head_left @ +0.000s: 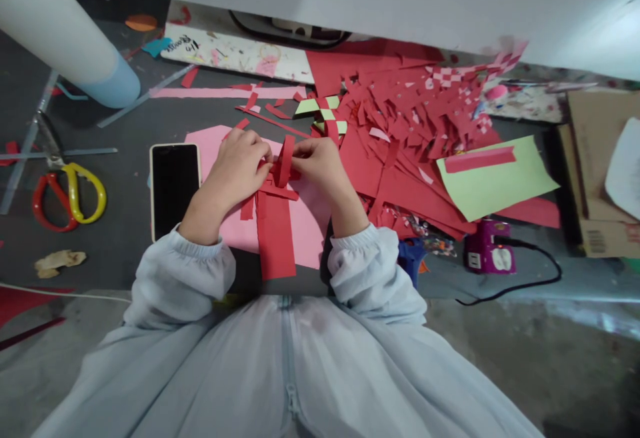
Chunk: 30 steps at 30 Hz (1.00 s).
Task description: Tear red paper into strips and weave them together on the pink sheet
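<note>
Both hands meet over a pink sheet [309,238] on the dark table. My left hand [239,165] has its fingers pinched on the left end of a small red paper piece [277,188] made of crossing strips. On the other side my right hand [317,161] pinches the same piece near an upright, curled red strip [285,161]. Their fingertips are partly hidden by the paper. Below the hands, a wide red paper strip [277,241] hangs down over the pink sheet toward the table's front edge.
A phone [175,188], scissors [70,191] and a white bottle [65,31] are on the left. Cut red paper [410,118] is heaped at the right, beside a green sheet [500,188]. Farther right are a purple box [490,248] with a cable and some cardboard [595,151].
</note>
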Available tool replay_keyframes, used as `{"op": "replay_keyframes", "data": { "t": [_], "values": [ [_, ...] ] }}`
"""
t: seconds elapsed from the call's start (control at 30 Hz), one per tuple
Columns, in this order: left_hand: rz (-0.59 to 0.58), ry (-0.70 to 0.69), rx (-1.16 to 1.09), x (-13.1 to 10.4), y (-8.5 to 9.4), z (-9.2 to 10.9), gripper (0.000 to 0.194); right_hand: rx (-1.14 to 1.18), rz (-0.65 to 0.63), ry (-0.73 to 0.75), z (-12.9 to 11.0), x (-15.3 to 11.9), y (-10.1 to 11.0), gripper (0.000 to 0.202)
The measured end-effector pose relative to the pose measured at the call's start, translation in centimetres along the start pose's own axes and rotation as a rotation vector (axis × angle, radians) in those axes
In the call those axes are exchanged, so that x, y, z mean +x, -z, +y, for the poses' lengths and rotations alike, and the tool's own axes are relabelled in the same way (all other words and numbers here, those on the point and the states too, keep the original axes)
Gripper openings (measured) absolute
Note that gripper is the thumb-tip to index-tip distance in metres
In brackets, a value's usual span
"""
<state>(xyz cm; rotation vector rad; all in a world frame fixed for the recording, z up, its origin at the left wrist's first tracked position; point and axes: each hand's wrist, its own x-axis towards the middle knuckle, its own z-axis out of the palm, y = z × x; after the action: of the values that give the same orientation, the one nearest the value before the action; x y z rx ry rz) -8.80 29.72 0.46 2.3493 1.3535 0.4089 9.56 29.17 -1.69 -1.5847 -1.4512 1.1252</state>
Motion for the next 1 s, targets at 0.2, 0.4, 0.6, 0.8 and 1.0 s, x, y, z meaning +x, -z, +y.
{"op": "replay_keyframes", "data": {
  "t": [0.2,0.4,0.6,0.8,1.0],
  "values": [
    [0.001,-0.006,0.016,0.0,-0.1,0.0,0.011,-0.073,0.119,0.044,0.7,0.2,0.3,0.027],
    [0.001,-0.002,0.016,0.0,-0.1,0.0,0.010,-0.170,0.086,0.092,-0.1,-0.5,0.2,0.030],
    [-0.015,0.009,0.004,0.0,0.0,0.1,0.010,-0.234,0.050,0.059,-1.1,-1.0,-0.6,0.030],
    [-0.003,0.005,0.010,0.0,-0.1,0.1,0.011,0.022,0.034,0.052,-0.4,-0.7,-0.2,0.020],
    [-0.004,0.021,0.005,0.0,-0.1,0.1,0.010,0.128,0.025,0.036,-0.5,-0.7,0.3,0.020]
  ]
}}
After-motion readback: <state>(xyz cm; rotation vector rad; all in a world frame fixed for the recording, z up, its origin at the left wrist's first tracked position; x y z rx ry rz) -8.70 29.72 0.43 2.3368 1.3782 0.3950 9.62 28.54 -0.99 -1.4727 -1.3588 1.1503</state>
